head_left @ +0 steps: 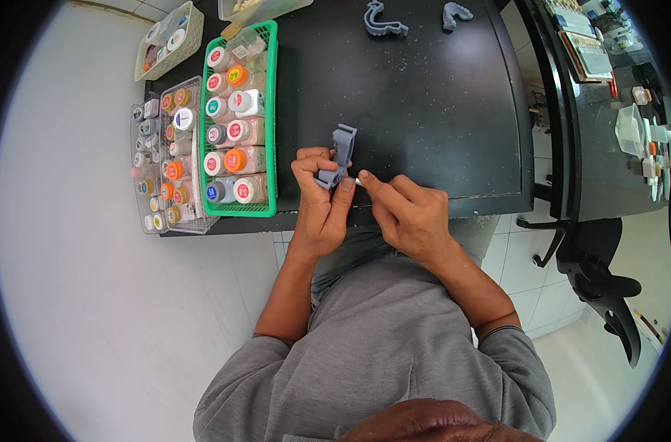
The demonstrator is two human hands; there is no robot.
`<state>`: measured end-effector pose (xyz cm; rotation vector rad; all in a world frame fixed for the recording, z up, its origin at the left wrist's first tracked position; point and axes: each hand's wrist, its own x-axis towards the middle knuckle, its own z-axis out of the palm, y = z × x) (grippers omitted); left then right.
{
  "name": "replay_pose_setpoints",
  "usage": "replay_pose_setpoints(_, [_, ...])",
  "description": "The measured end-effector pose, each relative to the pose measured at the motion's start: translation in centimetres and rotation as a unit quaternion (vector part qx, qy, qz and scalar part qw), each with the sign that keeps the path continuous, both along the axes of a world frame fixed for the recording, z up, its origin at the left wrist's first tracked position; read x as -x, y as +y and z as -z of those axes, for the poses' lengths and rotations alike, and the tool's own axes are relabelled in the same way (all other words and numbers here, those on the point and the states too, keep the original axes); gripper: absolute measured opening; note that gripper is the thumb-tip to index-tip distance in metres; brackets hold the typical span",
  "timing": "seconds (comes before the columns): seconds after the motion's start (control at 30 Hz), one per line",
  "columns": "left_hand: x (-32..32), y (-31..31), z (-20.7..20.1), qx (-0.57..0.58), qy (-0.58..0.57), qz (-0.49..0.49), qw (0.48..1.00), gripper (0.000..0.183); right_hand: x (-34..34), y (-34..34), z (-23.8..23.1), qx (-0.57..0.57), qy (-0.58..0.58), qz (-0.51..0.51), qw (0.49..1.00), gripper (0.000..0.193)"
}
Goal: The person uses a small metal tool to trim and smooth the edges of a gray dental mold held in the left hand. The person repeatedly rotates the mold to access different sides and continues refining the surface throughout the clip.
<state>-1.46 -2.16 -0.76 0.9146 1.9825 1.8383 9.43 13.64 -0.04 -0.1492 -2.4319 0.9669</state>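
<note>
My left hand is closed around a grey-blue dental model, held up at the near edge of the black table. The model stands tilted, its upper end rising above my fingers and its lower end between fingers and thumb. Close beside it, my right hand has its fingers curled, with the index finger stretched toward the model. A small white piece shows at that fingertip, next to my left thumb; it is too small to name. Two more grey-blue dental models, a horseshoe-shaped arch and a smaller one, lie at the far side.
On the left of the black table stands a green basket of capped bottles. Clear trays of small jars and a cream basket sit beyond it. At right are a second desk and a black chair.
</note>
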Motion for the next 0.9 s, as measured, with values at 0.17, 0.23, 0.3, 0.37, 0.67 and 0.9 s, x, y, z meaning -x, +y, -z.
replay_pose_setpoints(0.17, [0.2,-0.1,0.1,0.012,-0.004,0.001,1.000,0.033,-0.1,-0.1,0.1,-0.011,-0.011,0.005,1.000,0.047])
replay_pose_setpoints(0.23, [0.2,-0.1,0.1,0.021,-0.004,0.000,1.000,0.032,0.0,-0.1,0.2,-0.017,-0.014,0.008,1.000,0.048])
replay_pose_setpoints(0.3, [0.3,-0.1,0.0,0.028,-0.003,-0.001,1.000,0.031,0.0,-0.1,0.4,-0.024,-0.015,0.010,1.000,0.049])
replay_pose_setpoints(0.37, [0.3,-0.1,0.0,0.035,-0.001,-0.002,0.999,0.031,0.0,-0.2,0.5,-0.025,-0.014,0.011,1.000,0.050])
replay_pose_setpoints(0.67, [0.2,0.3,-0.1,0.036,-0.001,-0.012,0.999,0.028,-0.1,-0.2,0.3,-0.021,-0.024,0.014,0.999,0.047])
replay_pose_setpoints(0.9, [0.4,0.0,0.1,-0.009,-0.049,0.002,0.999,0.034,0.3,-0.3,-0.6,0.019,-0.025,0.013,0.999,0.038])
